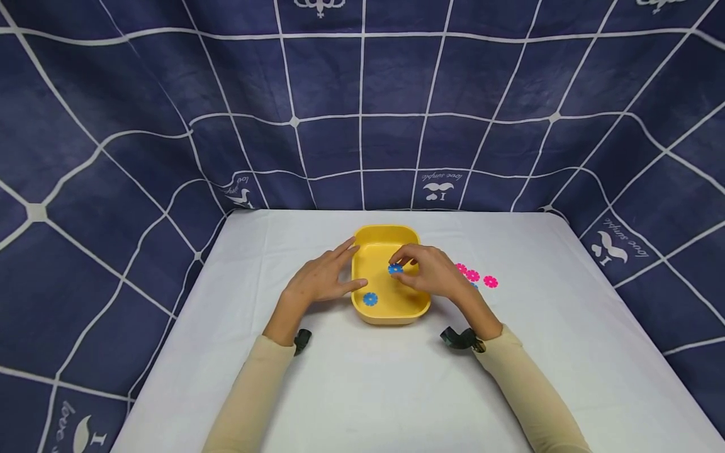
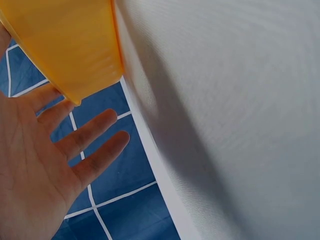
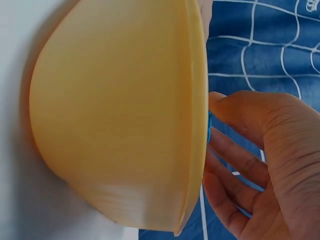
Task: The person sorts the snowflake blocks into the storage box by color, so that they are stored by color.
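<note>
Curled right fingers [image 1: 406, 251] pinch a blue disc [image 1: 395, 268] over the tray [image 1: 387, 234].

Here's the white-covered counter [image 1: 362, 390], and behind it and down both sides hangs navy fabric [image 1: 325, 75], white grid lines rippling across! A crown print [image 1: 320, 5] up top, and lower down, a moustache print [image 1: 438, 187] beside upside-down lettering [image 1: 442, 177]!

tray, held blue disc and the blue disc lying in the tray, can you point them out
tray [image 1: 377, 267]: head view, on its bare floor
held blue disc [image 1: 395, 269]: head view, on its centre
lying blue disc [image 1: 370, 299]: head view, on its centre
</note>
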{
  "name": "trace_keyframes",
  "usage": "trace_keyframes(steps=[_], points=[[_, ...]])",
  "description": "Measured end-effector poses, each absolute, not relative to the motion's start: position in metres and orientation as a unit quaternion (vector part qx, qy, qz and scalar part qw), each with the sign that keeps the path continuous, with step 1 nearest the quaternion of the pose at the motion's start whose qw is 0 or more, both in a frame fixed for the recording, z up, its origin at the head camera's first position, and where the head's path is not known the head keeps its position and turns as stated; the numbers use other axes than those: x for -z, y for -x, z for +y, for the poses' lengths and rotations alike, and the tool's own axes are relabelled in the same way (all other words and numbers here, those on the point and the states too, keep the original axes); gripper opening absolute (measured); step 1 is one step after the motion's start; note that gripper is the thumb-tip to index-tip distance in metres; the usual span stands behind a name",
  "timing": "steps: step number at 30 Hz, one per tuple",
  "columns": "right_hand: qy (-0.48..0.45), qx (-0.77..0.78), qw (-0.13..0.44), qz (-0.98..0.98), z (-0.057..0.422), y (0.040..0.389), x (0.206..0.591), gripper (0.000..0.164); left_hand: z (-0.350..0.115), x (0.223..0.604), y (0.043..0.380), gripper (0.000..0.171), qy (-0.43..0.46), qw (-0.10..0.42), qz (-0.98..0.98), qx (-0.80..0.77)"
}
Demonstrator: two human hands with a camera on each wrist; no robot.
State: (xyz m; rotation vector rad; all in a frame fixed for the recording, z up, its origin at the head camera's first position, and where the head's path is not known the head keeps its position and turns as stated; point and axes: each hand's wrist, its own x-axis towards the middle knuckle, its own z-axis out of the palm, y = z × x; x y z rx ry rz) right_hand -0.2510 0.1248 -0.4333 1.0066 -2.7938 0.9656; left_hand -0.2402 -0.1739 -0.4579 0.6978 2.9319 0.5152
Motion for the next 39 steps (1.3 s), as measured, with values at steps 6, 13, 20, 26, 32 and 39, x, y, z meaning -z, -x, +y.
trace_keyframes(steps=[6, 13, 20, 26, 32, 39], points=[[-0.325, -0.314, 0.008, -0.892, 0.121, 0.246, 0.432, 0.027, -0.174, 0.458, 0.241, 0.098, -0.231, 0.038, 0.957, -0.171], [-0.323, -0.3, -0.006, -0.898, 0.119, 0.244, 0.435, 0.027, -0.175, 0.46, 0.24, 0.1, -0.23, 0.041, 0.956, -0.175], [-0.326, -0.273, -0.019, -0.905, 0.113, 0.242, 0.444, 0.027, -0.176, 0.46, 0.239, 0.099, -0.232, 0.038, 0.957, -0.172], [-0.337, -0.26, -0.028, -0.904, 0.109, 0.239, 0.451, 0.025, -0.175, 0.458, 0.239, 0.098, -0.229, 0.041, 0.957, -0.172], [-0.351, -0.262, -0.036, -0.898, 0.109, 0.239, 0.458, 0.023, -0.175, 0.458, 0.239, 0.099, -0.23, 0.045, 0.957, -0.171], [-0.358, -0.252, -0.061, -0.897, 0.106, 0.238, 0.461, 0.022, -0.176, 0.459, 0.241, 0.099, -0.228, 0.045, 0.958, -0.169]])
